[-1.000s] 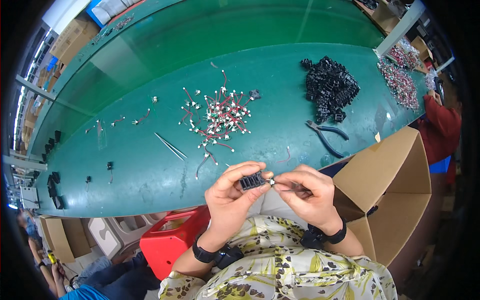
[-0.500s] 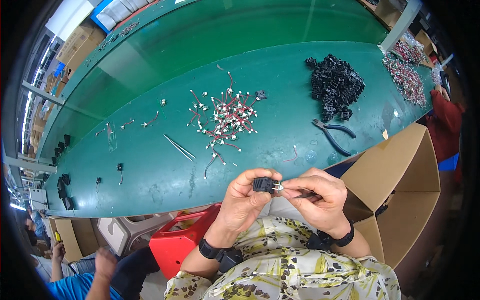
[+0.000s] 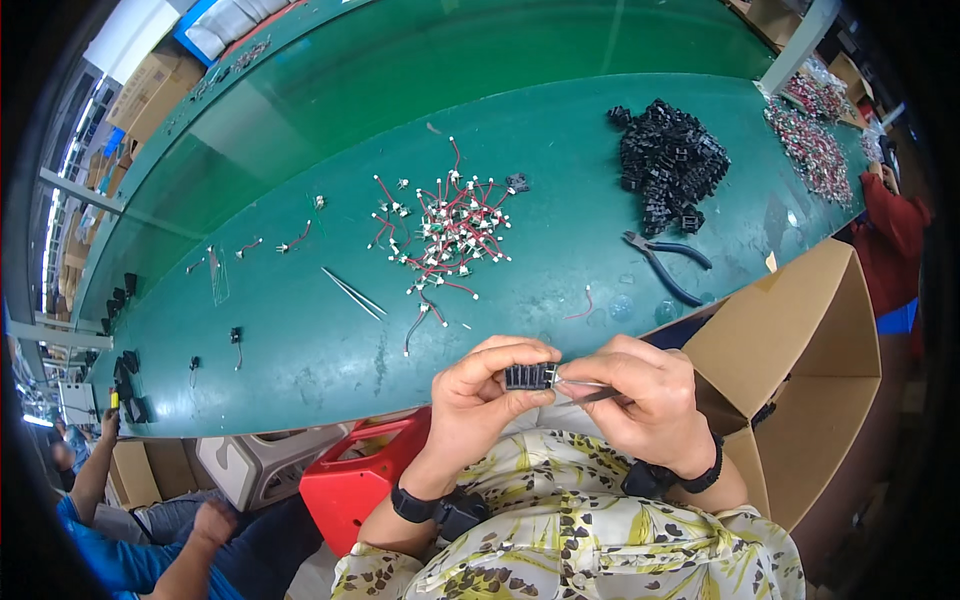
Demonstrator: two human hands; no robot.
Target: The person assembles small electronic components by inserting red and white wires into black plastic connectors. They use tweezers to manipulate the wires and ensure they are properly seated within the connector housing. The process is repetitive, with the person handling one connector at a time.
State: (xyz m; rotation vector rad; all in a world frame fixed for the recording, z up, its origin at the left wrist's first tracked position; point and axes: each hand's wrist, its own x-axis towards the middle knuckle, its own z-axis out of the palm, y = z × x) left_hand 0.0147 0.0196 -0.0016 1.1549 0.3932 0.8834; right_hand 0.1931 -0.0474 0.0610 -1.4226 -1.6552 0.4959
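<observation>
Right hand (image 3: 652, 400) gripping tweezers (image 3: 598, 395), back end hidden, tips unclear

Black block (image 3: 528, 377), green tabletop (image 3: 560, 190), red stool (image 3: 345, 488)

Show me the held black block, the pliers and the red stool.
Black block (image 3: 529, 377), head view: its slotted side.
Pliers (image 3: 649, 249), head view: near the joint.
Red stool (image 3: 345, 490), head view: its broad solid surface.
</observation>
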